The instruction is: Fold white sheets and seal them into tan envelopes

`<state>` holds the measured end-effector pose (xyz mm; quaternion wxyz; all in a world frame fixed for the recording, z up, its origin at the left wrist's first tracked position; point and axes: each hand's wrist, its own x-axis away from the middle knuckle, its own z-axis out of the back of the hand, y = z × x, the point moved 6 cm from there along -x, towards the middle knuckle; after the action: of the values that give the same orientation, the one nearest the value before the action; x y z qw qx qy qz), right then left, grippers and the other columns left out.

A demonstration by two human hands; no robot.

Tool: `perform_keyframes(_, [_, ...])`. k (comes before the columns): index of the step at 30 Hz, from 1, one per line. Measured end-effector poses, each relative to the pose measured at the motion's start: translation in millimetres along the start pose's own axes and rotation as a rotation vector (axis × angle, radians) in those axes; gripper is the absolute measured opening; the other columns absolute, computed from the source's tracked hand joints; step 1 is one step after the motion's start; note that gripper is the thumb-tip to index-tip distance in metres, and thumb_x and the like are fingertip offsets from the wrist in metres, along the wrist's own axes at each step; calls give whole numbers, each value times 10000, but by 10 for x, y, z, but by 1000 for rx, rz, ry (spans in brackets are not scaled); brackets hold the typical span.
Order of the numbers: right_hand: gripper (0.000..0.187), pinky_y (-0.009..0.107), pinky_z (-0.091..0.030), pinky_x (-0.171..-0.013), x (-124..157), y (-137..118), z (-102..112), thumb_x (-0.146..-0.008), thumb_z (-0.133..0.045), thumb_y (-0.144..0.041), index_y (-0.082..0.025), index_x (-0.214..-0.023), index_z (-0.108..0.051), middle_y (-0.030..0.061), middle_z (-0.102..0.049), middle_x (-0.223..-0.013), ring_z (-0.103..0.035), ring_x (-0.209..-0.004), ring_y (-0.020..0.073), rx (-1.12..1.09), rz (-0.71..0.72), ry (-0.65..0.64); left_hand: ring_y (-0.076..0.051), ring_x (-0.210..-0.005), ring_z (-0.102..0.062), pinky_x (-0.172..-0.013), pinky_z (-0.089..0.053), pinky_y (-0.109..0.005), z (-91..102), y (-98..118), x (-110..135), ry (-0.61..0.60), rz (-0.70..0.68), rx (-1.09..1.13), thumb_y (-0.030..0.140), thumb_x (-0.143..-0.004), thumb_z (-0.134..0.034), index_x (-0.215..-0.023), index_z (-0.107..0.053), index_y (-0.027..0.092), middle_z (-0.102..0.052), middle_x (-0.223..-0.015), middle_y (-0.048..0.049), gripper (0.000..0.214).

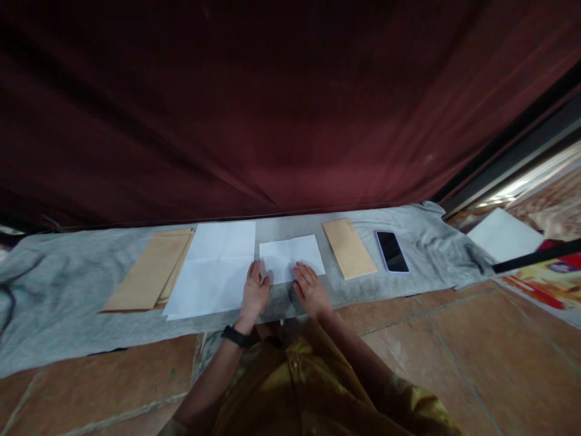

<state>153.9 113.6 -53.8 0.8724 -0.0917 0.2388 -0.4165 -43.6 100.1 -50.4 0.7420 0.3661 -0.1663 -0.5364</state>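
A folded white sheet of paper (pixel 290 254) lies flat in front of me, with a crease down its middle. My right hand (pixel 311 290) rests on its lower right part, fingers stretched out over the paper. At the sheet's lower left corner is my left hand (pixel 256 290), thumb held apart from the fingers, touching or just beside the edge. Left of it, larger white sheets (pixel 213 272) with fold creases lie in a stack. A single brown envelope (pixel 349 248) lies to the right of the folded sheet.
Several brown envelopes (pixel 145 272) overlap at the left. A phone (pixel 392 252) lies right of the single envelope. All rest on a narrow surface covered with grey cloth (pixel 68 290). A dark red curtain (pixel 290 121) hangs behind; a dark metal bar (pixel 512 145) slants at right.
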Motion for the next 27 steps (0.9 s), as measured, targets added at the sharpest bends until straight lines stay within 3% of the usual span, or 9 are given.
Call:
perform_keyframes(3, [510,454,-344,-1216,6,-141,-40,-1028,-395,-263,-161,-1527,-425,109,-491,-1539,-427,-1441,222,-5,17,-52,-202,-914,-685,-830,-578,-364,10,-70,-66,-17,260,305,286,-799,-653,-1360,-548,175,-703,-1119,-84,582])
perform_keyframes(6, [489,433,-346,-1211,2,-170,-21,-1027,-409,-268,-155,-1500,-463,102,-521,-1515,-451,-1422,220,-2,-1,-55,-137,-674,-635,-617,-525,-263,-13,-64,-45,-21,450,514,261,-707,-722,-1349,-540,166,-688,-867,-10,674])
perform_keyframes(9, [478,432,-352,-1198,-4,-176,10,-1019,-425,-264,-144,-1477,-490,101,-537,-1500,-472,-1400,235,-9,-16,-43,-102,-538,-565,-507,-437,-218,-14,-3,15,-26,526,584,258,-663,-746,-1353,-525,144,-624,-710,48,734])
perform_keyframes(14, [475,459,-419,-1107,-21,-149,50,-992,-443,-213,-176,-1458,-525,112,-600,-1429,-566,-1270,277,4,-131,-28,-102,-536,-577,-509,-439,-215,66,180,129,-85,537,722,250,-626,-777,-1297,-562,138,-631,-677,50,714])
perform_keyframes(17, [429,440,-464,-1037,-46,-110,77,-996,-413,-182,-211,-1375,-612,108,-666,-1328,-605,-1191,275,-38,-180,0,-131,-596,-637,-564,-493,-243,130,265,183,-136,528,830,325,-672,-779,-1305,-564,136,-681,-714,11,694])
perform_keyframes(21, [358,360,-517,-947,-30,43,165,-1022,-376,-229,-214,-1157,-707,96,-722,-1146,-653,-1065,229,-182,-292,169,-190,-797,-717,-690,-561,-311,172,205,178,-89,482,896,446,-807,-675,-1330,-563,133,-744,-969,-106,620])
perform_keyframes(27, [321,310,-497,-708,194,305,254,-1001,-419,-341,-203,-808,-635,70,-673,-815,-626,-776,206,-244,-458,273,-194,-979,-693,-879,-567,-371,-17,85,-12,-59,295,571,276,-834,-626,-1328,-579,174,-652,-1296,-131,507])
